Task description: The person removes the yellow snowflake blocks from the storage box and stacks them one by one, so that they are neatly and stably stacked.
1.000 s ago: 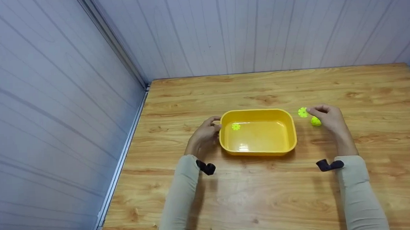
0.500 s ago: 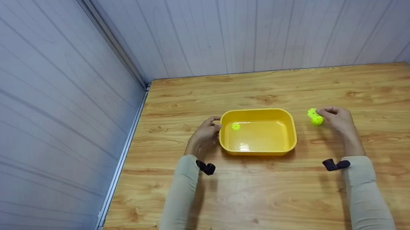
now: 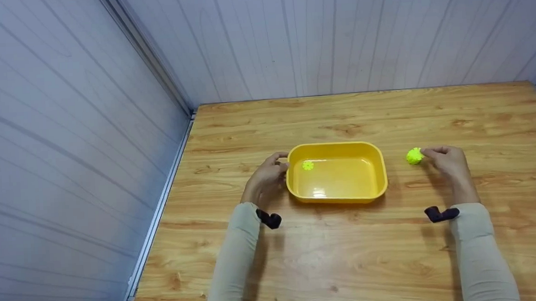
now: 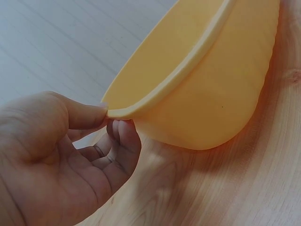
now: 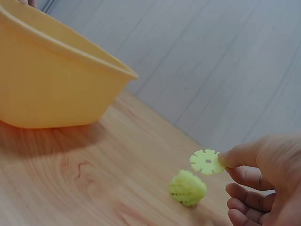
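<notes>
A yellow plastic tub (image 3: 340, 179) stands on the table, a notched yellow-green disc (image 3: 308, 166) lying inside near its left end. My left hand (image 3: 265, 177) pinches the tub's left rim between thumb and fingers. To the right of the tub, my right hand (image 3: 450, 163) pinches the edge of another notched disc (image 5: 199, 163) with a small centre hole. That disc is held close above a stack of matching discs (image 5: 188, 189) on the table. In the head view the held disc overlaps the stack.
The wooden table (image 3: 328, 257) runs back to a pale panelled wall (image 3: 312, 38). Another panel wall (image 3: 66, 156) borders it on the left. A black wrist mount (image 3: 442, 214) sticks inward from the right sleeve, and a similar one (image 3: 269, 219) from the left.
My right hand has moved to the right and toward me with its disc, from beside the stack to over it. The left hand and the tub have stayed in place.
</notes>
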The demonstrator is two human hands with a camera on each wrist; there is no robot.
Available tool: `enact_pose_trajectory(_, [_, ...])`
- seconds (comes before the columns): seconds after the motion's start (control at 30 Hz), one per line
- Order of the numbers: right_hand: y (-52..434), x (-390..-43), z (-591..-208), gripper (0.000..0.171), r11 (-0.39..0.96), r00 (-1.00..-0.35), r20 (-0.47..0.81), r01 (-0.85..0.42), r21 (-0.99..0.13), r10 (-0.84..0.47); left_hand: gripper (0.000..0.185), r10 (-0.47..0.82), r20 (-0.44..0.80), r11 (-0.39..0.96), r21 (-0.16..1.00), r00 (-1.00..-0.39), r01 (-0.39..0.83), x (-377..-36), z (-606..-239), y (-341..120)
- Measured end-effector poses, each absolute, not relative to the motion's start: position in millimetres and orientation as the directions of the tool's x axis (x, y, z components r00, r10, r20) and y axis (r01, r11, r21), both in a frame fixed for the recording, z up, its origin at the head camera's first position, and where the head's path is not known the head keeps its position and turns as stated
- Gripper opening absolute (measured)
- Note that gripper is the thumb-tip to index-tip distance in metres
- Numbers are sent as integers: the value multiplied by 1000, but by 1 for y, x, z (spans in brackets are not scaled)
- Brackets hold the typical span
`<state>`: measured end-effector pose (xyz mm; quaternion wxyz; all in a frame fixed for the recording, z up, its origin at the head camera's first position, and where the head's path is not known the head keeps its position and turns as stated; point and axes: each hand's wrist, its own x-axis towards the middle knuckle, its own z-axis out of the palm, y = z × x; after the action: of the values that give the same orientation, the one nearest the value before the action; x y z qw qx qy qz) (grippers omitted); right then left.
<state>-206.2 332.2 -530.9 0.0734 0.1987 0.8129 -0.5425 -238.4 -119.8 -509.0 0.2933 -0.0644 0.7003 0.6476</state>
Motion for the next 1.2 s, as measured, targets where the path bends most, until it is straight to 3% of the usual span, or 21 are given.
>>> enact_pose_trajectory(0.17, [333,-208,-533,60,339,-908,-349,412,-846,233,28,285,-474,218,878,-833,-425,-239,-509,-121])
enact_pose_trajectory(1.2, [330,-215,-539,53,464,-918,-297,390,-796,264,27,300,-457,170,889,-837,-425,-239,-509,-120])
